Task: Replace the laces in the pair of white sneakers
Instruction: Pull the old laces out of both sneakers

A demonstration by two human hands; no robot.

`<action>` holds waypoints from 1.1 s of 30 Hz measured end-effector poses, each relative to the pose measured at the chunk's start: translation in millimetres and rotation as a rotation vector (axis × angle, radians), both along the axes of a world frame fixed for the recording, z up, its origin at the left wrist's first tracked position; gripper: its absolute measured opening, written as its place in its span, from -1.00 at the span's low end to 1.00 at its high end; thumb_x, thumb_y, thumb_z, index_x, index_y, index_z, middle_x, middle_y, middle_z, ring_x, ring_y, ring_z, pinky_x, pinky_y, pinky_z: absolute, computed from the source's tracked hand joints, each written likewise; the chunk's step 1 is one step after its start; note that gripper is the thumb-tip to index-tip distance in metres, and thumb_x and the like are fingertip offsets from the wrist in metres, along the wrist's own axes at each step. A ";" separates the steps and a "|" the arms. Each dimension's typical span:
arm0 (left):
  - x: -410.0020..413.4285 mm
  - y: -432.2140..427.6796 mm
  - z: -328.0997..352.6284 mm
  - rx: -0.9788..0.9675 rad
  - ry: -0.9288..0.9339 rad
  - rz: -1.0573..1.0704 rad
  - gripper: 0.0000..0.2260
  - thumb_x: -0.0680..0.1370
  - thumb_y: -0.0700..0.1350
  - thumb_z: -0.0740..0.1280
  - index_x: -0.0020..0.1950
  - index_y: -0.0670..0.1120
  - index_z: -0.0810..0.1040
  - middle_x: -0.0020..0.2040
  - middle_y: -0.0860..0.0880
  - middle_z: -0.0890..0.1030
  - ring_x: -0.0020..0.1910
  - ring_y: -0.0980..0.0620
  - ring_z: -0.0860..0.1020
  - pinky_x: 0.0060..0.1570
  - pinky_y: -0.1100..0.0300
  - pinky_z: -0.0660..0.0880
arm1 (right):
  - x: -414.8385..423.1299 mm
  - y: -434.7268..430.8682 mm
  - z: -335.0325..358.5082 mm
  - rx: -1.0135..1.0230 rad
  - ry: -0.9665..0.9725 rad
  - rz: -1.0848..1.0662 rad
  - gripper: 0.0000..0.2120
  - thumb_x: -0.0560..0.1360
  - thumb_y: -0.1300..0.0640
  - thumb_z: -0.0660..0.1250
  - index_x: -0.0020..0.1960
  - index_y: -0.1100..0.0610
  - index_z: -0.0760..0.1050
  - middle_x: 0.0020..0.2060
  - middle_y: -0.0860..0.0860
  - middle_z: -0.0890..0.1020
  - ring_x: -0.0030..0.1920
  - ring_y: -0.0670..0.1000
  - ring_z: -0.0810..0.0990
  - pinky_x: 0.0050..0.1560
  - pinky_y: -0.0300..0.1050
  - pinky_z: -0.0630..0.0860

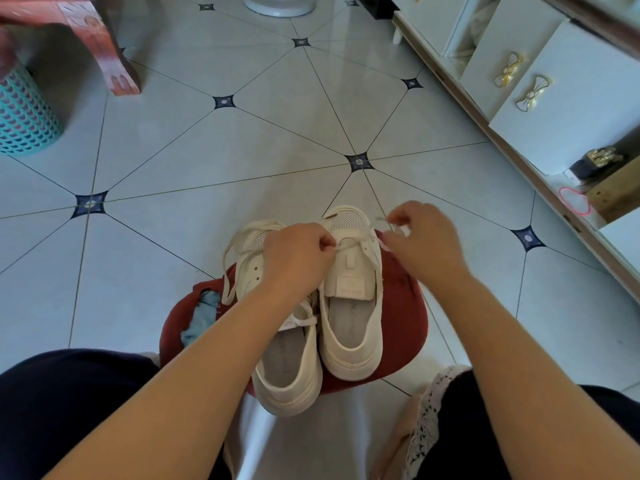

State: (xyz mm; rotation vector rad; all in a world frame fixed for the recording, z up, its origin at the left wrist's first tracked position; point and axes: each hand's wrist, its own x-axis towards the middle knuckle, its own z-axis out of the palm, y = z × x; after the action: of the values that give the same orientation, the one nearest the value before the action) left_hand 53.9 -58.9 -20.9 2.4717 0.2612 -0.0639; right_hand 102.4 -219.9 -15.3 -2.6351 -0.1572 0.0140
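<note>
Tiled floor (242,150) below, left grip (298,261) and, at its three o'clock, right grip (426,237) each pinch the lace (356,241) of one sneaker (349,327); uneven tugging could unthread it.

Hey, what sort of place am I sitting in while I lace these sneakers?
Most likely a room in a home, perhaps a living room or bedroom: a glossy tiled floor, a white cabinet with gold bow-shaped handles, and a teal plastic basket.

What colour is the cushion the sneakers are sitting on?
The cushion is dark red; the head view shows it plainly around both shoes.
</note>
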 end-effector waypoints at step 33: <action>0.5 -0.8 0.5 -0.012 0.008 0.035 -0.84 0.50 -0.12 0.26 -0.03 0.00 0.62 -0.05 0.05 0.64 -0.01 0.02 0.55 0.16 0.00 0.39 | 1.5 -0.5 9.9 -0.059 -0.234 -0.199 -0.81 0.49 0.08 0.21 -0.05 0.10 0.57 -0.09 0.07 0.59 -0.12 0.08 0.50 -0.21 -0.13 0.32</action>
State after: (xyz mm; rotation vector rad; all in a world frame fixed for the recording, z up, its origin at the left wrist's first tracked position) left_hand 54.4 -59.7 -20.5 2.4549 0.3068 -0.0598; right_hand 103.9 -220.3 -5.4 -2.6928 0.0286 -0.3626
